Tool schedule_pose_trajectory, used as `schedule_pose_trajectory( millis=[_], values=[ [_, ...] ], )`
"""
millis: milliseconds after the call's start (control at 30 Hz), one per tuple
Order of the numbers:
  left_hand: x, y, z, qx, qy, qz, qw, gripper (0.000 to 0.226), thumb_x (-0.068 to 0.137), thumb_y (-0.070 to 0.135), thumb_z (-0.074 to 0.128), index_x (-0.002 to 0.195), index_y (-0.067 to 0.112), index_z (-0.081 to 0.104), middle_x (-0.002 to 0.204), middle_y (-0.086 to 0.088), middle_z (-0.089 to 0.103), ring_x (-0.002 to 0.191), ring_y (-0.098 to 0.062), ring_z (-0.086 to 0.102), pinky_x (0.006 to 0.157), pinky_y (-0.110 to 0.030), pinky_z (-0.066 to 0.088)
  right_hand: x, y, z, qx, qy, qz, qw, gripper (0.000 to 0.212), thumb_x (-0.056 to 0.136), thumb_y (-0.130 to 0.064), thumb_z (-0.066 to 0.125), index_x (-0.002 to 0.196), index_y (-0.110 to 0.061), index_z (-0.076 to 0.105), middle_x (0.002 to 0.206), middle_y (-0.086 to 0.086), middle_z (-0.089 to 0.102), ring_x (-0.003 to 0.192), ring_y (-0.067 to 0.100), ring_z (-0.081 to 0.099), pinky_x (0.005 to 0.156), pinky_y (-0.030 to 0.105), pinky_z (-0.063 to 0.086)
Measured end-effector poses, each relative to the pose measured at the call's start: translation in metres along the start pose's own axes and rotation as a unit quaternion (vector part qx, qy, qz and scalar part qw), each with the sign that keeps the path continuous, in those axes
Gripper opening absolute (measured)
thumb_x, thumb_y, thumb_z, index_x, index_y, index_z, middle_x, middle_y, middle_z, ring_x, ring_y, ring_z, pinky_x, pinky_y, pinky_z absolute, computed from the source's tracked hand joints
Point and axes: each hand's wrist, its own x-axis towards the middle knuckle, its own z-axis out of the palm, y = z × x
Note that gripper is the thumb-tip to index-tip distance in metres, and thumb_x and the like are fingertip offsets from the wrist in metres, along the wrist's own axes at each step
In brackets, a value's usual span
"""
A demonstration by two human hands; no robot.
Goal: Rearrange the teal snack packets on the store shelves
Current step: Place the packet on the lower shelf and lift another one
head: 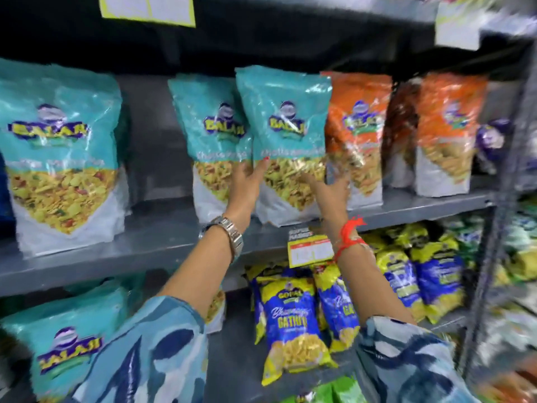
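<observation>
Both arms raised to the grey metal shelf (406,206), sleeves in a blue-and-white print. Left hand (247,181), steel watch (229,231) on the wrist, pressed flat with fingers spread against the left edge of a teal Balaji packet (286,141), red-painted nail touching the pack face near its middle; not clenched, more bracing than gripping. Right hand (334,184), red thread (347,237) tied at the wrist, open and cupped at the packet's lower right corner, fingertips blurred, so full grasp or mere touch impossible to tell. Packet upright, base on the shelf's front edge, standing forward of its row. Just behind and to the left, overlapped by it, a second teal packet (212,146), also upright. Well apart to the left, across a bare stretch of shelf, a third teal packet (64,158) nearer the camera. Touching on the right, an orange Balaji packet (359,135), then another orange one (447,135) farther along. Yellow-and-red price tag (311,248) hanging off the shelf lip below the right wrist. On the shelf beneath, blue-and-yellow Gopal Gathiya packets (290,324) leaning in a row, and at lower left one more teal packet (66,353), partly hidden by the left sleeve.
</observation>
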Motion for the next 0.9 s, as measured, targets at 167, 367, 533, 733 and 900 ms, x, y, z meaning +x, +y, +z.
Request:
schedule_pose_trajectory(
  millis=[167, 367, 533, 733, 900],
  values=[
    [-0.002, -0.008, 0.018, 0.016, 0.011, -0.113, 0.993, 0.058, 0.086, 0.041, 0.053, 0.135, 0.014, 0.037, 0.133, -0.009, 0.048, 0.121, -0.026, 0.047, 0.088, -0.032, 0.034, -0.007, -0.005, -0.02, 0.012, -0.159, 0.056, 0.986, 0.087, 0.072, -0.034, 0.075, 0.14, -0.009, 0.027, 0.141, 0.005, 0.042, 0.126, 0.019, 0.042, 0.098, 0.032, 0.037],
    [-0.011, -0.004, 0.006, -0.025, 0.032, -0.114, 0.993, 0.052, 0.085, 0.028, 0.058, 0.131, 0.011, 0.039, 0.131, -0.009, 0.05, 0.118, -0.028, 0.052, 0.102, -0.038, 0.041, -0.023, -0.011, -0.026, 0.015, -0.139, 0.011, 0.99, 0.087, 0.065, -0.03, 0.081, 0.135, -0.01, 0.033, 0.13, 0.001, 0.047, 0.12, 0.017, 0.046, 0.102, 0.025, 0.04],
    [-0.027, 0.001, -0.013, -0.058, 0.029, -0.096, 0.993, 0.056, 0.081, 0.024, 0.064, 0.131, 0.006, 0.044, 0.134, -0.01, 0.054, 0.121, -0.026, 0.052, 0.107, -0.043, 0.04, -0.049, -0.014, -0.029, 0.009, -0.096, -0.033, 0.995, 0.093, 0.05, -0.045, 0.086, 0.13, -0.022, 0.043, 0.139, 0.005, 0.05, 0.127, 0.022, 0.045, 0.108, 0.047, 0.04],
    [-0.075, 0.008, -0.032, -0.066, 0.01, -0.043, 0.997, 0.06, 0.074, 0.029, 0.069, 0.128, 0.01, 0.05, 0.13, -0.007, 0.058, 0.12, -0.022, 0.055, 0.105, -0.041, 0.042, -0.092, -0.002, -0.046, 0.026, -0.074, -0.047, 0.996, 0.082, 0.045, -0.049, 0.086, 0.118, -0.038, 0.052, 0.119, -0.011, 0.057, 0.114, 0.008, 0.05, 0.105, 0.044, 0.043],
    [-0.122, -0.013, -0.045, -0.07, 0.019, -0.035, 0.997, 0.042, 0.082, 0.013, 0.063, 0.122, 0.006, 0.053, 0.117, -0.004, 0.063, 0.107, -0.014, 0.06, 0.091, -0.023, 0.05, -0.127, 0.034, -0.048, 0.035, -0.065, -0.028, 0.997, 0.06, 0.037, -0.047, 0.089, 0.089, -0.04, 0.061, 0.099, -0.013, 0.068, 0.095, 0.011, 0.067, 0.087, 0.044, 0.056]
  ],
)
